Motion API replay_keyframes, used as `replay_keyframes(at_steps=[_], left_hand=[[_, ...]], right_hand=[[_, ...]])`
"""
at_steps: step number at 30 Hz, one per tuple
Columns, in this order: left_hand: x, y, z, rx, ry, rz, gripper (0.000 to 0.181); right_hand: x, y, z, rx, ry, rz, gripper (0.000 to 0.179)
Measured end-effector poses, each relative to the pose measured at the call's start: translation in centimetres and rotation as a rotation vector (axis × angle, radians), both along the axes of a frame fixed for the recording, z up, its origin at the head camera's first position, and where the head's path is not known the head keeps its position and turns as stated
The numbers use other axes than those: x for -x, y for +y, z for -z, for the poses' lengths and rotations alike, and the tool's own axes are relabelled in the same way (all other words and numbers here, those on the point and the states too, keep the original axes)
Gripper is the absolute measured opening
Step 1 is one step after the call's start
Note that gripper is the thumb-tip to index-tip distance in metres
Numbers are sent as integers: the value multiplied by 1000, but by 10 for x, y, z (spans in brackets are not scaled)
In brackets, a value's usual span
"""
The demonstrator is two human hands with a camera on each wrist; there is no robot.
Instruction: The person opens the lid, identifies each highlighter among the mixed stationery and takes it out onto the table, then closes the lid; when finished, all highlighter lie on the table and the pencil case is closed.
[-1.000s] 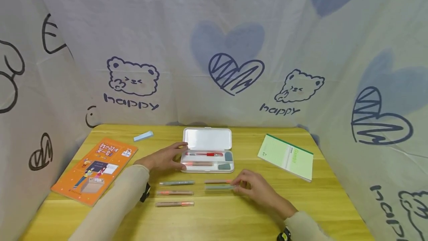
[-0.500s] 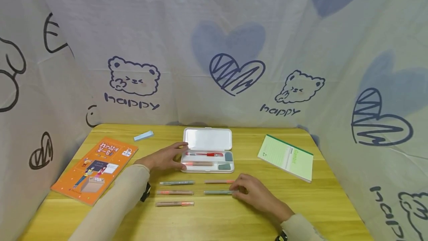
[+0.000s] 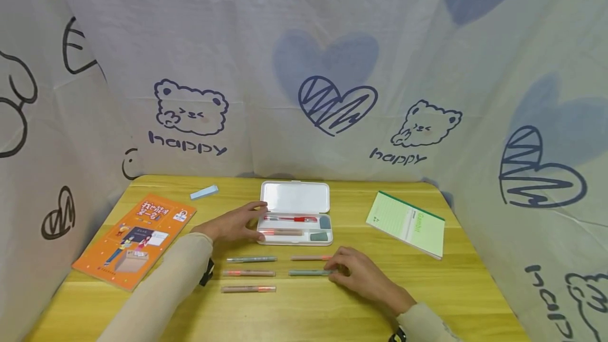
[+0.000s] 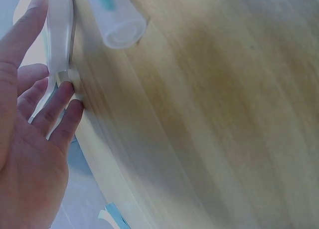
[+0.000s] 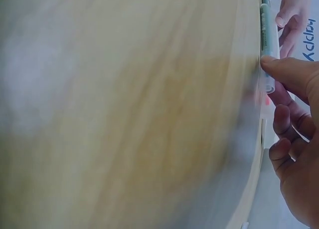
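Note:
My left hand [image 3: 235, 224] holds the left end of an open white pencil case [image 3: 295, 243], thumb at its front edge and fingers by the hinge. Inside the case lie a red pen [image 3: 304, 219], a pinkish pen [image 3: 285, 233] and grey-green blocks [image 3: 319, 237]. My right hand [image 3: 363, 277] pinches the right end of a green pen [image 3: 309, 273] with a clear cap, thumb on its near side in the right wrist view. This pen lies along the table, just in front of a pinkish pen [image 3: 309, 258].
Left of the green pen lie a grey-green pen [image 3: 252, 259] and two pinkish pens, one nearest me [image 3: 248, 290]. An orange book [image 3: 135, 244] is at the left, a light blue strip [image 3: 204, 192] behind it. A green notebook [image 3: 406, 222] lies right.
My right hand has moved the green pen a little toward me, away from the pinkish pen, and down to the table. My left hand stays at the case.

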State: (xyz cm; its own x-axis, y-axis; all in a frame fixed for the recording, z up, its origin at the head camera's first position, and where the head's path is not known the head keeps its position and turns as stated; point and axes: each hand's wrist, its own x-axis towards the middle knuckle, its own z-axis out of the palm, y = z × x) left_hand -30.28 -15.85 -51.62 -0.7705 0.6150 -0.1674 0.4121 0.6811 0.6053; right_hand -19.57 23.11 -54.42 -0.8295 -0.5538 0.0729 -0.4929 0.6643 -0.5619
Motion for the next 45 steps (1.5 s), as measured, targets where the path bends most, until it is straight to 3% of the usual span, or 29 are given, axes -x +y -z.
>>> replay_keyframes(at_steps=[18, 26, 34, 45], left_hand=[[-1, -2, -2, 5, 8, 5, 88], [0, -3, -2, 4, 3, -5, 87], [0, -1, 1, 2, 8, -4, 87], [0, 1, 1, 0, 0, -13, 86]], right_hand=[[8, -7, -8, 45, -5, -1, 16], [39, -36, -30, 73, 28, 20, 18], [71, -65, -20, 41, 25, 13, 13], [80, -82, -9, -80, 124, 20, 10]])
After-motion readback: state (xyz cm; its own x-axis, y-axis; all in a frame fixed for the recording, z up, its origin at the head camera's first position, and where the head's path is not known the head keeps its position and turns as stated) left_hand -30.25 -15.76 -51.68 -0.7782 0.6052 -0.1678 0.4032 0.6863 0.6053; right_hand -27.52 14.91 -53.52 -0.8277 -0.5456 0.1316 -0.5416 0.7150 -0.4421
